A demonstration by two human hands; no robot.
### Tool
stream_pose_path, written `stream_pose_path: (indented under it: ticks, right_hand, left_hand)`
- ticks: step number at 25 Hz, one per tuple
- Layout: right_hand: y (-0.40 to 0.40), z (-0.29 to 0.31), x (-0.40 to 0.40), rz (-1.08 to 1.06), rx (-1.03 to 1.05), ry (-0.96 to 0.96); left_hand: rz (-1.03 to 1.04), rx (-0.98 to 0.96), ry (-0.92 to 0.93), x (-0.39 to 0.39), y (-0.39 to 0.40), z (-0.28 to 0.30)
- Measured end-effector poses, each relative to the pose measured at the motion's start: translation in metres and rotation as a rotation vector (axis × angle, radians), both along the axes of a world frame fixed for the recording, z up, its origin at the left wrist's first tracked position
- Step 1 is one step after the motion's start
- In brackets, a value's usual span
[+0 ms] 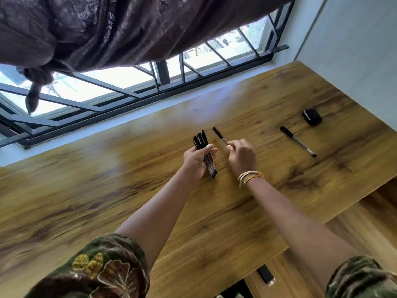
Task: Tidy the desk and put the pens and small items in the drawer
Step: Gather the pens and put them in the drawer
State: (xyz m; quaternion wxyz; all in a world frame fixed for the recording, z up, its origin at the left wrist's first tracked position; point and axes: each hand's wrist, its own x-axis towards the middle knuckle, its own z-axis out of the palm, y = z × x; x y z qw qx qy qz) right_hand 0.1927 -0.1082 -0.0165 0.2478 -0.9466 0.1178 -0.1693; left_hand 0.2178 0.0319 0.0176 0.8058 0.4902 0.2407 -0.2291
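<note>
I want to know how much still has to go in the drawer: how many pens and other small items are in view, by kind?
Black-capped pens bunched in the left hand: 3
Black-capped pen at the right hand's fingertips: 1
Black-capped clear-barrel pen lying loose on the wooden desk: 1
Small black rounded case: 1
Total: 6

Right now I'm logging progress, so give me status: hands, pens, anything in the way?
Left hand gripping pen bundle. Right hand pinching single pen on the desk. Another pen and black case loose, right. No obstruction.
</note>
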Motion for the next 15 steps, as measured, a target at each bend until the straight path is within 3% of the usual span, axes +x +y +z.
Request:
stream_pose_path:
  ticks: [6,15]
  right_hand:
    - [0.039,0.006,-0.017,0.02,0.278,-0.079]
    - [0.039,0.008,-0.027,0.077,0.224,-0.042]
  left_hand:
    - [0.091,-0.038,0.045,0.0,-0.004,-0.002]
    - [0.05,-0.068,0.035,-0.005,-0.016,0.0]
